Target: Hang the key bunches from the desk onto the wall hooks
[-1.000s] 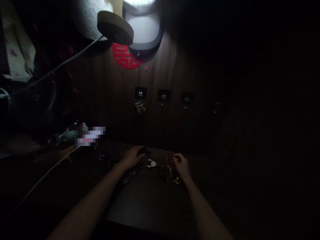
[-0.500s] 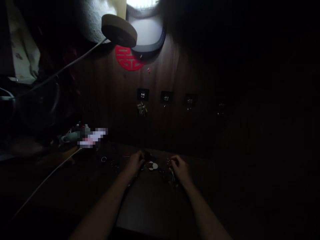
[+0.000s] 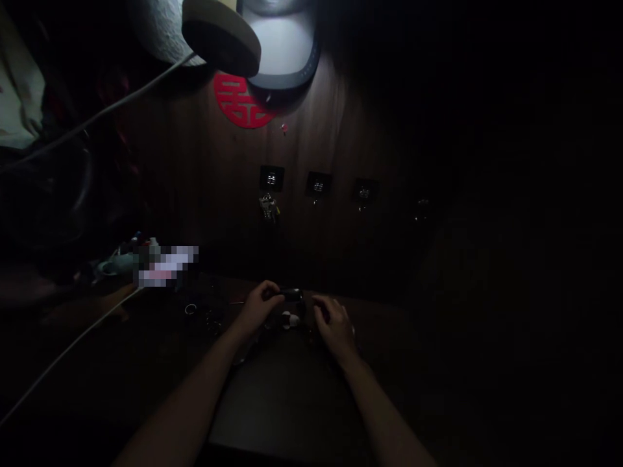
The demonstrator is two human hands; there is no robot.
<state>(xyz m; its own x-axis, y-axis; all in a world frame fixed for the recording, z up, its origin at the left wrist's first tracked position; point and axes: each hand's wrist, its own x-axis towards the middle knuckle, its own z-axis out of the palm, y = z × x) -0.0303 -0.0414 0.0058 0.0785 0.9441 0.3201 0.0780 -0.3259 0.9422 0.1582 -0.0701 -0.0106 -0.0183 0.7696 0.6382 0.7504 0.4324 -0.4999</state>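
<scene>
My left hand (image 3: 260, 306) is closed on the near end of a dark, shiny, rod-like object (image 3: 292, 295), too dim to name. It points right, towards my right hand (image 3: 335, 327). That hand has bent fingers with a gap between thumb and forefinger, and I see nothing between them. A white, rounded trinket with a dark middle (image 3: 291, 319) lies between my hands. Something small and red (image 3: 311, 335) shows beside my right hand, mostly hidden by it.
A silvery ring (image 3: 190, 309) and small dark bits lie left of my left hand. Keys (image 3: 268, 206) hang from the first of several dark wall hooks (image 3: 271, 178). A lamp head (image 3: 221, 35), its white cable (image 3: 121, 104) and a red paper cutout (image 3: 238, 104) are above.
The dark rod-like object now shows clearly in my left hand. My right hand has moved left towards it, away from the small colourful pieces it was pinching. The view has shifted slightly.
</scene>
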